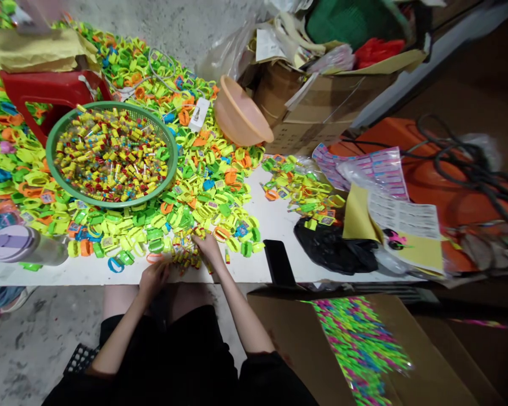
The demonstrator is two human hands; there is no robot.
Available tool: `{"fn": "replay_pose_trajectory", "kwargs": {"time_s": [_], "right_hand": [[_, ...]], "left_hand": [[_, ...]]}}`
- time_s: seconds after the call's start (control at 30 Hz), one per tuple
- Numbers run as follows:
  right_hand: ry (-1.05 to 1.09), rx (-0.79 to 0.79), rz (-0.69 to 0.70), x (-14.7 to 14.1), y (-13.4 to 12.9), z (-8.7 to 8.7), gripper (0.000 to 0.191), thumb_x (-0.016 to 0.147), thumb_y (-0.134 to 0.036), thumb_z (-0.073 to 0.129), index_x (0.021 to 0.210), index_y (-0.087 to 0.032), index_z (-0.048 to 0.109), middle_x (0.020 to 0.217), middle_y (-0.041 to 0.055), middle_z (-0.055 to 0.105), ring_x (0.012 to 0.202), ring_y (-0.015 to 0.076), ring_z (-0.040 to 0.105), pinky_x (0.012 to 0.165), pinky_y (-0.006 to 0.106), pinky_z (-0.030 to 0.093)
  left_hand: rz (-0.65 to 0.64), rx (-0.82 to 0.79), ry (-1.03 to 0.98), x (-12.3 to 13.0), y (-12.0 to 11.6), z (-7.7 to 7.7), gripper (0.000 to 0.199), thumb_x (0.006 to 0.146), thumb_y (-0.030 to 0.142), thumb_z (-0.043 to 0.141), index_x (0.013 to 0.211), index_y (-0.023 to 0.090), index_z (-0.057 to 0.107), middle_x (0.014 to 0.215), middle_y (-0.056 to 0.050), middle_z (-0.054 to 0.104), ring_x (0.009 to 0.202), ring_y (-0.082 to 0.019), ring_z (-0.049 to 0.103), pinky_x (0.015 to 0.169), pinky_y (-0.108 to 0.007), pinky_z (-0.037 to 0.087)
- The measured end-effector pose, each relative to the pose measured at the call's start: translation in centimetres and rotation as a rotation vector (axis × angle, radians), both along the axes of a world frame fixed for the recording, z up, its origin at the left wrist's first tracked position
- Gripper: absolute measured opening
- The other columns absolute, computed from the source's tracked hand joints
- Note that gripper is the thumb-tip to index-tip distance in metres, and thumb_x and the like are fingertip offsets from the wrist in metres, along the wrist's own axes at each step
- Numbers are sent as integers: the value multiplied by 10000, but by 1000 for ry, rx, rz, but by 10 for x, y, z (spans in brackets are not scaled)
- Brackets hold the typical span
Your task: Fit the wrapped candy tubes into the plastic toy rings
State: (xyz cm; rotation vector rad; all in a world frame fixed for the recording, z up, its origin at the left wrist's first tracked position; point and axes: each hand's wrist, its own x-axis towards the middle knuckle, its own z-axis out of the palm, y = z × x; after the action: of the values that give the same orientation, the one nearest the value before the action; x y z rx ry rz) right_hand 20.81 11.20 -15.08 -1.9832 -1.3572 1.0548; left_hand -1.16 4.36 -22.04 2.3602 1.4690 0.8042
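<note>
My left hand [153,278] is at the table's front edge, its fingers curled together; whatever they hold is too small to make out. Beside it, my right hand [209,250] reaches onto a small heap of yellow-and-red wrapped pieces [185,255], fingers bent and touching the heap's right side. What sits between those fingers is hidden. Bright toy plastic watches [220,186] in green, yellow, orange and blue spread thickly behind both hands. Farther back on the left, a green plastic basket [174,163] is full of the same small yellow-and-red pieces.
A black phone [279,262] lies right of my hands, near a black plastic bag [334,248]. A lidded cup [29,246] lies left. Behind are a red stool [51,87], a peach bowl [242,113] and a cardboard box [322,107]. An open carton [296,338] stands below right.
</note>
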Motion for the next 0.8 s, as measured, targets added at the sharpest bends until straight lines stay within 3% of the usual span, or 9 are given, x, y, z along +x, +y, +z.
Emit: {"fn": "replay_pose_trajectory", "kwargs": {"time_s": [0.27, 0.57, 0.8], "right_hand": [[-183, 6, -10, -23, 9, 6, 325, 851, -414, 504, 1014, -166, 637, 1017, 95, 688, 966, 221, 625, 785, 256, 426], [-327, -54, -28, -37, 26, 0, 412, 845, -405, 555, 1147, -124, 548, 1176, 162, 615, 1092, 271, 574, 870, 306, 421], [-342, -89, -63, -47, 35, -1, 435, 842, -448, 552, 1135, -128, 523, 1075, 166, 654, 1034, 286, 605, 823, 317, 448]], "left_hand": [[-11, 7, -1, 0, -1, 0, 272, 927, 256, 415, 1058, 203, 647, 1017, -77, 701, 886, -184, 679, 745, -281, 566], [1, 15, -4, 0, -1, -5, 271, 930, 281, 408, 1019, 210, 654, 977, -72, 703, 839, -181, 678, 737, -288, 570], [-25, 20, 3, 0, -1, -4, 285, 932, 283, 393, 1026, 207, 651, 995, -75, 704, 847, -194, 679, 732, -308, 574]]}}
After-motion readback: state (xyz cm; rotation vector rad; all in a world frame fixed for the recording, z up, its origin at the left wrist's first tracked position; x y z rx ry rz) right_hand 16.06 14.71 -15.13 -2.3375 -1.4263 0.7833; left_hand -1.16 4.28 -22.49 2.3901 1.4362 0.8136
